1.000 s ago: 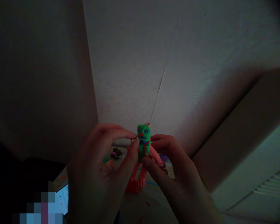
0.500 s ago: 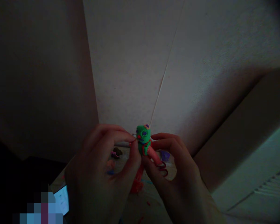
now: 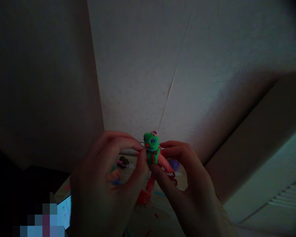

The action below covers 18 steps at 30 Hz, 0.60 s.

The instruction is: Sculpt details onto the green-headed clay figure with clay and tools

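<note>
A small modelling clay figure (image 3: 152,148) is held upright above the table between my two hands. Its head is green with purple eyes, a red nose and a pinkish piece with purple on top; its green body has red trim, and a pink limb sticks out to the right. My left hand (image 3: 108,177) pinches the figure's left side between thumb and index finger. On the other side, my right hand (image 3: 187,177) grips the body, thumb low at the front and fingers behind. The exact contact of the fingers behind the figure is hidden.
On the wooden table (image 3: 160,205) lie red clay in wrapping (image 3: 144,197), dark brown clay (image 3: 123,161), purple clay (image 3: 174,164) and scissors with dark red handles (image 3: 173,178). A lit screen (image 3: 64,212) is at lower left. Walls (image 3: 138,65) rise close behind.
The figure has turned and tilted slightly, showing more of its front. Both hands keep hold of it and have barely shifted.
</note>
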Tool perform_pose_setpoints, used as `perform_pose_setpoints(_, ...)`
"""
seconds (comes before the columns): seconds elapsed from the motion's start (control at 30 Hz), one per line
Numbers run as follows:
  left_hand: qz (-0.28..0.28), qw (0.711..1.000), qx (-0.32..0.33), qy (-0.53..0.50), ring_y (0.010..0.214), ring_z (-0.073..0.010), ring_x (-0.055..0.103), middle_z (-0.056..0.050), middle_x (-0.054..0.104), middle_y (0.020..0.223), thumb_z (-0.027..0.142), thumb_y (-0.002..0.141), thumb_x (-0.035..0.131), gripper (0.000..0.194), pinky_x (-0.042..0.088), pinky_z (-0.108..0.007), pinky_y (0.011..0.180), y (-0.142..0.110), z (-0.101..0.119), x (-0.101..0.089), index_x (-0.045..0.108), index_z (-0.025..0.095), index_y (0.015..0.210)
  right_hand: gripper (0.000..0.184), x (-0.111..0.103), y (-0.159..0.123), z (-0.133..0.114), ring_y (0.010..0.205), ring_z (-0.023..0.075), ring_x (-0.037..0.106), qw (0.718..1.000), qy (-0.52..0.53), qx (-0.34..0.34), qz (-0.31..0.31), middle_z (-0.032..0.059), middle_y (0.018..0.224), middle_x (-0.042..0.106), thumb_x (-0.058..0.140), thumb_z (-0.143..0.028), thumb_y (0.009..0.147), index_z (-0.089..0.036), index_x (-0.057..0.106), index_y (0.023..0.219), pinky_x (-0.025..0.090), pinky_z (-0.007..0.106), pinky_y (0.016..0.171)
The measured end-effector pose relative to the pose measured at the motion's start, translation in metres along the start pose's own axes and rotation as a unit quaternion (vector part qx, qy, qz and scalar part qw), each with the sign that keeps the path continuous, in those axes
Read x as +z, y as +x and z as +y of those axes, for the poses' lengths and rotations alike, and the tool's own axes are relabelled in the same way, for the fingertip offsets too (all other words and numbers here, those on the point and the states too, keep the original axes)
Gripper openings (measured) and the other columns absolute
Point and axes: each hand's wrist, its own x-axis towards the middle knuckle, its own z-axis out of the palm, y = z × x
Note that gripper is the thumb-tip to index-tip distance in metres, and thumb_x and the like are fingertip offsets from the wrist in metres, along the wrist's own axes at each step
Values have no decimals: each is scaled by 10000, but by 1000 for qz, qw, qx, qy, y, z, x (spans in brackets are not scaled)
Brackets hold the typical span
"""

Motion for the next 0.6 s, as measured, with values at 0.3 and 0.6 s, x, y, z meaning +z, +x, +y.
perform_pose_setpoints(0.3,-11,999,-7,-30,786,-131,613,31,626,859,177,791,635,96,504,-176,529,-1,-2,-2,645,273,786,96,0,0,-2,900,209,651,1000,1,-1,-7,48,970,678,663,-309,793,-227,625,823,522,332,763)
perform_pose_setpoints(0.6,0,999,29,28,764,-116,615,40,639,835,164,804,635,86,489,-190,598,2,-3,0,642,247,783,66,10,-4,7,902,193,638,997,-27,-53,53,57,997,646,654,-263,802,-218,618,834,518,303,744)
